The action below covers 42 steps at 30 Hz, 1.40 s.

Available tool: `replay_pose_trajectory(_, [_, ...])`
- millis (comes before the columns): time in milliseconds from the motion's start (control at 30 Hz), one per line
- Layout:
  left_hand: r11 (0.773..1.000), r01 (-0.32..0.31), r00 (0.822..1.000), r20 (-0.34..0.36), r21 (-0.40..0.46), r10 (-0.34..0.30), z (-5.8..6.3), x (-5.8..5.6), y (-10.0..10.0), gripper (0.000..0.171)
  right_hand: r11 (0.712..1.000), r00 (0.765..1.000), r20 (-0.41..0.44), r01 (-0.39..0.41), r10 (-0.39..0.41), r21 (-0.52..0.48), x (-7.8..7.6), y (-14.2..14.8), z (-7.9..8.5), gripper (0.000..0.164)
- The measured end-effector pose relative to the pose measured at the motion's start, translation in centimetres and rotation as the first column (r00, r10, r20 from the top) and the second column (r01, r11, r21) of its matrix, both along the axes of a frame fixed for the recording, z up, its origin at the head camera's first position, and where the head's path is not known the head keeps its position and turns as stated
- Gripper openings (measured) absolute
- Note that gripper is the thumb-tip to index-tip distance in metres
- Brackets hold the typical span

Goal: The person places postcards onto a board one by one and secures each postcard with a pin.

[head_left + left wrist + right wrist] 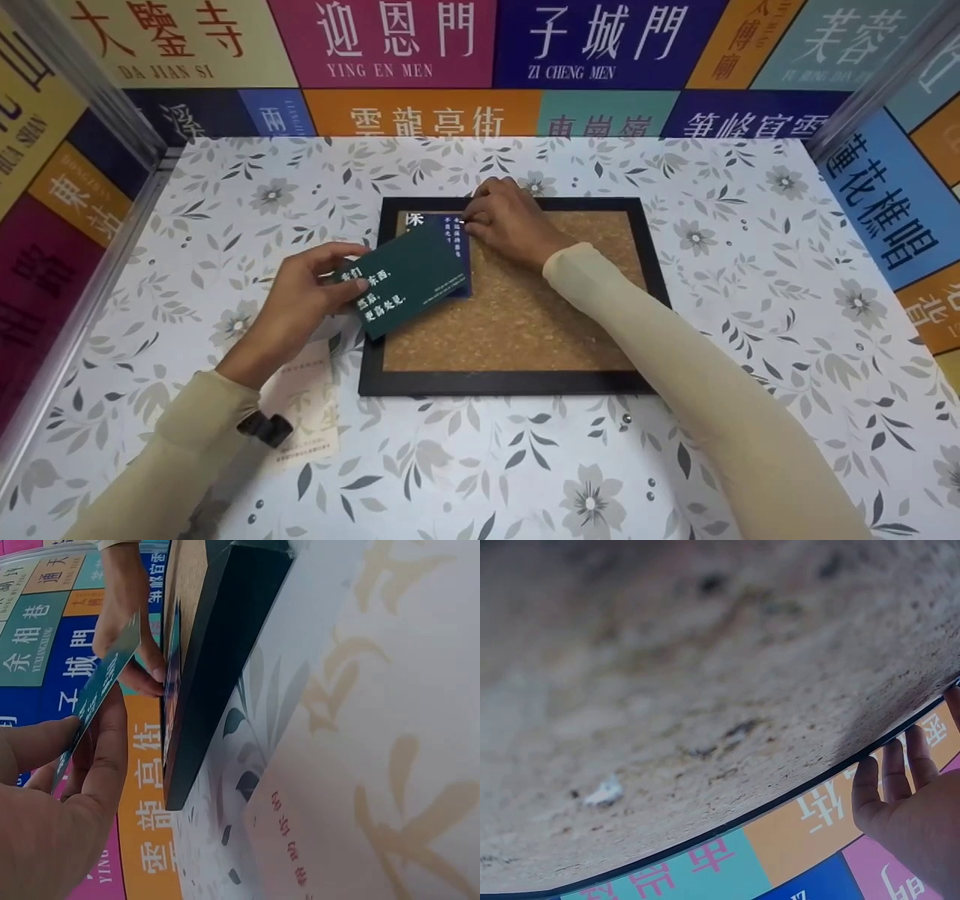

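Observation:
My left hand (311, 289) pinches a dark green card (420, 274) with white lettering between thumb and fingers. It is tilted over the left part of a black-framed cork board (525, 330). Partly under it in the head view, a blue card (459, 259) with white writing lies at the board's upper left. The curled thumb and fingers of my right hand (514, 221) pinch at the blue card's upper right corner. In the left wrist view the green card (97, 690) shows nearly edge-on, with the right hand (131, 637) beyond it.
A cream card or paper (311, 405) with tan lettering lies on the table under my left forearm. A small shiny round piece (627, 418) sits near the frame's lower right edge. Panels with large Chinese characters (405, 45) close off the back and sides of the flowered table.

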<state>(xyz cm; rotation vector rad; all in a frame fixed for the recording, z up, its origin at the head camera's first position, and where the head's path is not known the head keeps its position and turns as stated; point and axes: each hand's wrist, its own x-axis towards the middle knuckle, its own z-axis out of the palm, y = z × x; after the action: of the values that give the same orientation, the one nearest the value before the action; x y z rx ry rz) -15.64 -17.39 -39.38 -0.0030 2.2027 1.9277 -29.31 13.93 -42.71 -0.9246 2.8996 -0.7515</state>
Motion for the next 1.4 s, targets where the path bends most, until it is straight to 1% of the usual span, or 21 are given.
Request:
replay_pose_trajectory(233, [0.998,0.057,0.998,0.01,-0.007,-0.056,-0.6,-0.1,1.1,0.045,1.0,1.0,-0.01,-0.002,0.002,0.014,0.0,-0.1,0.0,0.021])
replay_pose_trajectory(467, [0.993,0.118,0.993,0.005,-0.009,-0.118,-0.9,-0.1,2.3,0.044,1.0,1.0,0.003,0.002,-0.002,0.023,0.2,0.0,0.3,0.023])
replay_pose_trajectory(733, [0.987,0.161,0.987,0.006,-0.028,-0.161,-1.1,-0.1,3.3,0.042,1.0,1.0,0.018,0.006,-0.006,0.012,0.3,0.0,0.2,0.023])
replay_pose_trajectory(900, [0.979,0.202,0.979,0.013,-0.026,-0.202,-1.4,-0.2,3.8,0.042,1.0,1.0,0.012,0.005,-0.005,0.017,0.3,0.0,0.2,0.024])
replay_pose_trajectory(1267, [0.961,0.265,0.964,0.046,-0.081,-0.262,-1.8,-0.3,4.9,0.041,1.0,1.0,0.011,0.012,-0.013,0.023,0.5,0.0,0.3,0.024])
replay_pose_trajectory(1400, [0.953,0.296,0.955,0.059,-0.071,-0.292,-1.9,-0.4,5.2,0.041,1.0,1.0,0.002,0.01,-0.01,0.02,0.4,0.0,0.1,0.023])
